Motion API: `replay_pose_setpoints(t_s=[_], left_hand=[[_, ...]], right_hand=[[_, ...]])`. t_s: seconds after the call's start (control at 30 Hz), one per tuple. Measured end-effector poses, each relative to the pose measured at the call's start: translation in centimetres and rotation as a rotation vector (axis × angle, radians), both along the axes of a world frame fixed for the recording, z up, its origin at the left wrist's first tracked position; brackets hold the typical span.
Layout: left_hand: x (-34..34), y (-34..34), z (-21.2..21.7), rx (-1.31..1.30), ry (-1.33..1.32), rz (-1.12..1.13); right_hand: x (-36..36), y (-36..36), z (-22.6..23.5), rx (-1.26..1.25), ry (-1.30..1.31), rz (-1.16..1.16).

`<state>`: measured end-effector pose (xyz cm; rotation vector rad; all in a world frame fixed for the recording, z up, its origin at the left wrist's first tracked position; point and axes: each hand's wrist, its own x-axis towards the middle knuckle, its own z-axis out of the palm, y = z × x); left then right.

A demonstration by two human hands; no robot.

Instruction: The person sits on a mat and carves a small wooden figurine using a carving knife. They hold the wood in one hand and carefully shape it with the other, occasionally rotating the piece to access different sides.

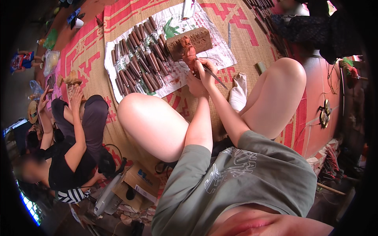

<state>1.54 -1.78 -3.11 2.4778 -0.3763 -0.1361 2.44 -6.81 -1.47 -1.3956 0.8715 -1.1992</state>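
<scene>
Far left: person in red and blue, close to a green bag and a clear bag. Lower, a co-worker in dark clothes, knees bent, one hand at a pale brown object; cannot tell whether held. Below, a cardboard box with one dark oval hole.

Moving right: white sheet spread on a red-patterned straw mat. On the sheet, many wooden-handled tools, laid side by side in rough rows. Just beside the rows, a brown block, patterned on its near face.

Centre: reddish-brown figurine, slightly tilted, over the sheet's near part, overlapping the block in view; cannot tell whether touching. Left hand: closed around the figurine's lower end. Right hand: gripping a thin dark tool between thumb and fingers, tip at the figurine's side; exact contact too small to tell.

Further right: pale sock on one foot, then a small greenish block near the bent knee. Far right: dark-clothed person above reddish floor.
</scene>
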Motion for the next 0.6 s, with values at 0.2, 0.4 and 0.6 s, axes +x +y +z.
replay_pose_setpoints(t_s=[0.2,0.4,0.6], left_hand=[[0.3,0.3,0.0,-0.029,0.057,-0.019],[0.5,-0.4,-2.5,0.177,-0.092,-0.105],[-0.5,-0.6,-0.2,0.048,0.079,-0.044]], right_hand=[[0.5,-0.3,0.7,-0.081,0.135,0.001],[-1.5,0.6,0.4,-0.091,0.227,0.19],[-1.9,-0.5,-1.5,0.005,0.008,0.019]])
